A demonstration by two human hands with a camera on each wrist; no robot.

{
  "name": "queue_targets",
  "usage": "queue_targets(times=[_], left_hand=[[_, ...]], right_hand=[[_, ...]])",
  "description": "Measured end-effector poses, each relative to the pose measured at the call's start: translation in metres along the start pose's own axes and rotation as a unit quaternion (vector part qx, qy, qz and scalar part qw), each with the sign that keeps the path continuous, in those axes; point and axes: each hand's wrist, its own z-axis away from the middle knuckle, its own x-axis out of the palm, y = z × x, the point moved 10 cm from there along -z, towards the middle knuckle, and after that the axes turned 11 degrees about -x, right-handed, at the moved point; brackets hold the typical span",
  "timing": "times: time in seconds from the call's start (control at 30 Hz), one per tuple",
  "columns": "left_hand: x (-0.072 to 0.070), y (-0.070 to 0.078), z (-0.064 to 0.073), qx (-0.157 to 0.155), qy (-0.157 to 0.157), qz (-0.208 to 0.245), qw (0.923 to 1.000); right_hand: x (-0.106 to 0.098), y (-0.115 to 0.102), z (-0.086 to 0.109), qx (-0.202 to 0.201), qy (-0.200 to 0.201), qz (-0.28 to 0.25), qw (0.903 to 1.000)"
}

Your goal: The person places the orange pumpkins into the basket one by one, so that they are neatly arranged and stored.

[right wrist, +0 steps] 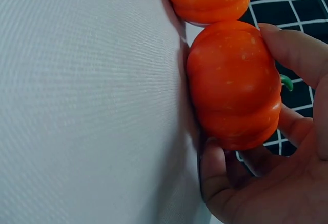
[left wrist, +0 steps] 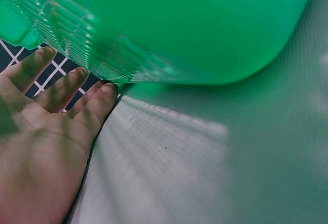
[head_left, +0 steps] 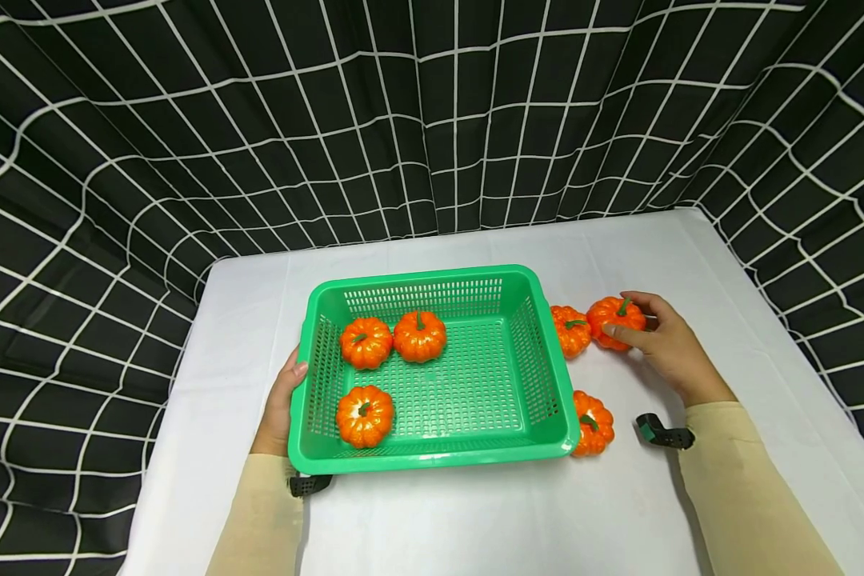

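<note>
Pumpkin on the bench, cupped in my right hand with thumb and fingers around its ribbed sides: looks light, rigid, glossy-slick, so grip the ribs, not the stem; left hand flat on the basket.

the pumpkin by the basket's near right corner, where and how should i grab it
Probably from above and from the right: that pumpkin sits low and round on the table, stem up, its left side tight against the green basket. Close fingers round its ribbed top and right flank, as the right hand does with the far pumpkin.
</note>
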Motion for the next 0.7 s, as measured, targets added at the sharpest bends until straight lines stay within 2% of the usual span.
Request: queue_targets(times=[0.23,0.4,0.7], left_hand=[[-0.0001,0.0009,0.0018,0.002,0.005,0.000,1.0000],[0.0004,0.0012,0.0017,0.005,0.003,0.001,1.0000],[-0.0048,0.0051,-0.0066,0.023,-0.001,0.008,0.9997]], right_hand=[[0.0043,-0.0004,0.0006,-0.011,-0.013,-0.004,0.9998],[0.0044,-0.0011,0.0008,-0.020,-0.007,0.001,0.9998],[0.0003,-0.0026,0.0033,-0.014,0.006,-0.005,0.9999]])
